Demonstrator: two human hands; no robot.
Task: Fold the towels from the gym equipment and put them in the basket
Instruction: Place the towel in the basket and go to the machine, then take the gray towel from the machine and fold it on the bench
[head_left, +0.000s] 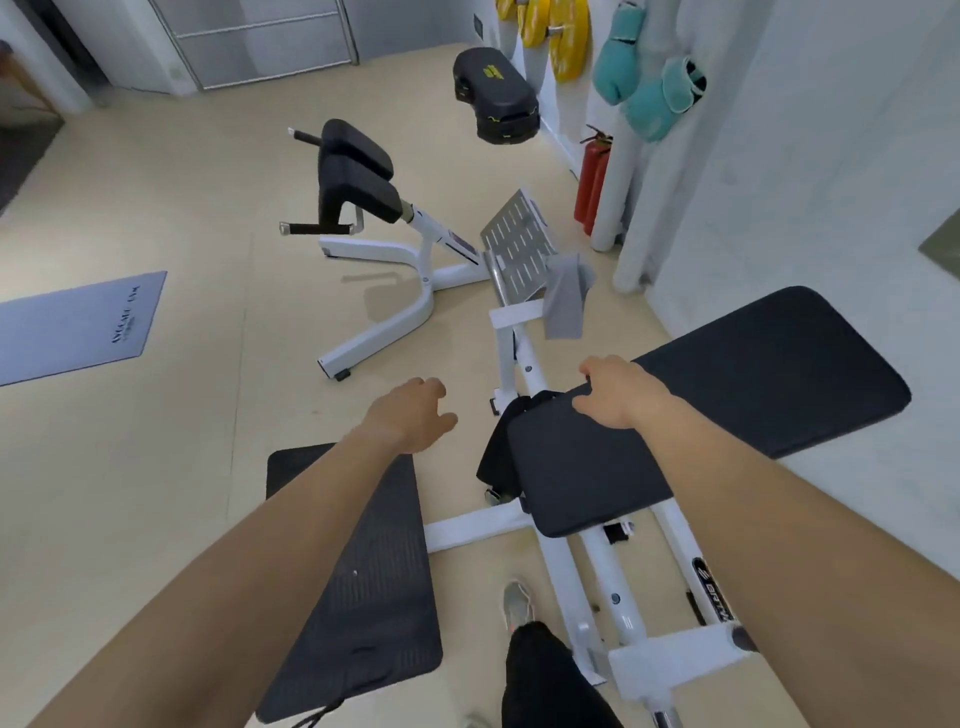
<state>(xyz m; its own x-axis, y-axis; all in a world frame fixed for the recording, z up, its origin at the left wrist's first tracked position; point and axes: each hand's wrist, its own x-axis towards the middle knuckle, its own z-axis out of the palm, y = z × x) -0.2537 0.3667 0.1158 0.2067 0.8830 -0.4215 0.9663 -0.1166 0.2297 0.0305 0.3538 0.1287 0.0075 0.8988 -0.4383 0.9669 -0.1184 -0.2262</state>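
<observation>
floor (156, 467): beige | black mat (358, 582) near edge, flat | grey mat (78, 327) left edge | white bench frame (566, 561) right side; black cloth (496, 447) hangs off seat pad's (587, 467) left edge | hyperext frame (395, 291) centre; grey towel (566, 301) draped on footplate (514, 249) by rt wall

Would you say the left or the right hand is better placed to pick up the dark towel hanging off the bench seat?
Probably the left hand: it hovers open and free beside the dark towel on the seat's left edge. The right hand rests on the bench seat itself, farther across.
</observation>
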